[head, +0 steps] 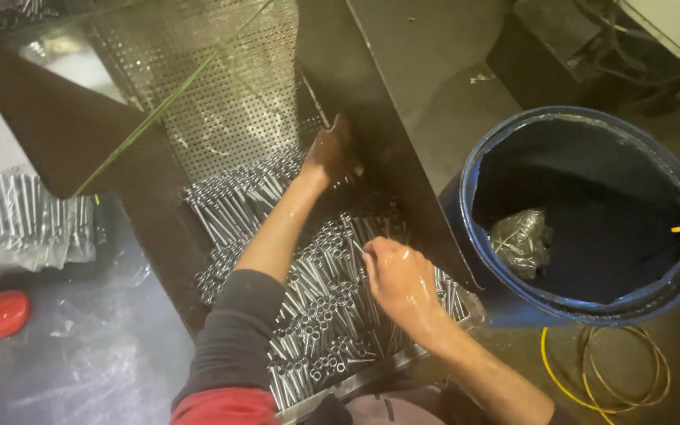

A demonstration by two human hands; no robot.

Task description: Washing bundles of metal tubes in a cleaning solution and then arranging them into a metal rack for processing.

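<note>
A sloping metal chute [151,228] holds a heap of shiny metal bolts [316,315], wet with oil. My left hand [330,153] reaches far up the chute, its fingers pressed among the bolts below a perforated metal screen [222,86]. My right hand [397,277] rests on the bolts lower down, near the chute's right wall, fingers curled onto them. Both hands glisten with oil. Whether either hand grips a bolt is hidden.
A large blue barrel [513,307] stands at the right with a clear bag of metal parts [519,240] inside. Yellow cable [607,378] coils on the floor beneath it. Bagged bolts [17,216] and a red lid [3,312] lie at the left on plastic sheeting.
</note>
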